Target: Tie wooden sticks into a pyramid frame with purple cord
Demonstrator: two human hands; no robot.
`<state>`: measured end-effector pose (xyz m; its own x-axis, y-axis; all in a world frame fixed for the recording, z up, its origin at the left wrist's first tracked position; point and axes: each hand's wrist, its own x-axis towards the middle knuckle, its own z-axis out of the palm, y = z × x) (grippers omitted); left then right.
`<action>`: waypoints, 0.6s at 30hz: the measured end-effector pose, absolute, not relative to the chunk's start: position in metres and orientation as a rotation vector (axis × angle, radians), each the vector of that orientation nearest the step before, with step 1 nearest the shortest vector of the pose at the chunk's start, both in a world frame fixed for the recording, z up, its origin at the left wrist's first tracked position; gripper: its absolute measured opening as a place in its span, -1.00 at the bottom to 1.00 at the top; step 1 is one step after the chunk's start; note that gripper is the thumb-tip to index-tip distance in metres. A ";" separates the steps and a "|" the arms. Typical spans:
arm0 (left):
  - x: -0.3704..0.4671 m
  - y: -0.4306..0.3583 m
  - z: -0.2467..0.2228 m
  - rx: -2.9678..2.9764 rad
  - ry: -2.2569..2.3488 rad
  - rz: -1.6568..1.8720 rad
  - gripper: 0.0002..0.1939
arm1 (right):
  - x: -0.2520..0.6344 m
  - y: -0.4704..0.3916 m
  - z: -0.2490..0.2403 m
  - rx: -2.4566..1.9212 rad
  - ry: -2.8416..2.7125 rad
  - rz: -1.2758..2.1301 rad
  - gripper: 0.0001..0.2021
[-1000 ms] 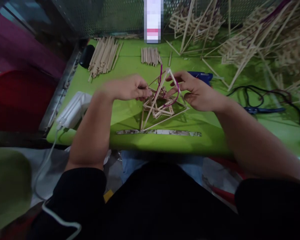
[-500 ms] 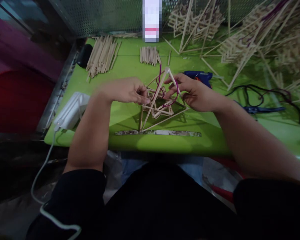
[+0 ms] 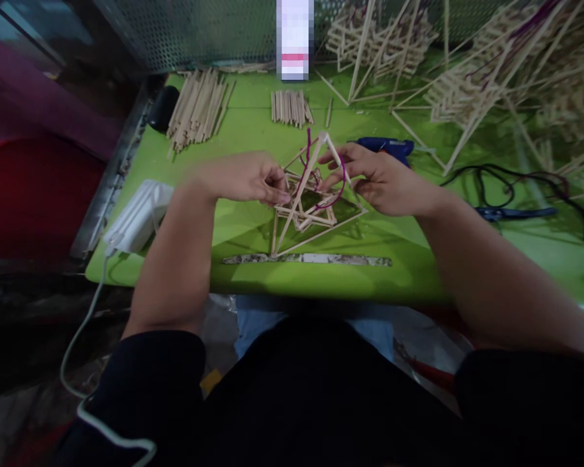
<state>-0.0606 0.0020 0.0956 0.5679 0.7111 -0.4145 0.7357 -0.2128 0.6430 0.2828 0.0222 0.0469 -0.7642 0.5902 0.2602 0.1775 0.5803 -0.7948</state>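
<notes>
A pyramid-shaped frame of thin wooden sticks (image 3: pixel 299 194) stands on the green table, with star-shaped stick layers inside it. A purple cord (image 3: pixel 344 172) loops through the frame near its top. My left hand (image 3: pixel 253 178) pinches the inner stick layers on the left side, thumb against the curled fingers. From the right, my right hand (image 3: pixel 384 181) reaches around a slanted upright, its fingertips at the inner layers; its exact hold is partly hidden. Behind that hand lies a blue glue gun (image 3: pixel 387 145), partly covered by it.
A flat, stained strip (image 3: pixel 316 258) lies along the near table edge (image 3: pixel 321 282). Long sticks (image 3: pixel 197 110) and short sticks (image 3: pixel 289 107) are piled behind. A white power block (image 3: pixel 136 217) sits left, pliers (image 3: pixel 518 213) right. Stacked stick frames (image 3: pixel 457 97) fill the back right.
The hands and the stick frame stay nearly in place. The upper end of the purple cord has shifted slightly to the left.
</notes>
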 end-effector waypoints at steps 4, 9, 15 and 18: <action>-0.061 0.002 0.095 1.950 1.190 -0.036 -0.60 | 0.282 0.022 0.048 -0.620 -2.306 1.073 -0.75; -0.061 0.002 0.093 1.929 1.212 -0.019 -0.63 | 0.281 0.022 0.043 -0.652 -2.314 1.041 -0.76; -0.061 0.003 0.096 1.978 1.218 -0.063 -0.62 | 0.282 0.025 0.041 -0.630 -2.315 1.039 -0.71; -0.058 -0.001 0.104 2.022 1.240 -0.043 -0.67 | 0.283 0.027 0.040 -0.633 -2.291 1.035 -0.67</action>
<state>-0.0579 -0.0009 0.1042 0.5299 0.7532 -0.3898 0.7782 -0.2491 0.5765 0.2833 0.0266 0.0398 -0.7422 0.6086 0.2807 0.1916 0.5940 -0.7813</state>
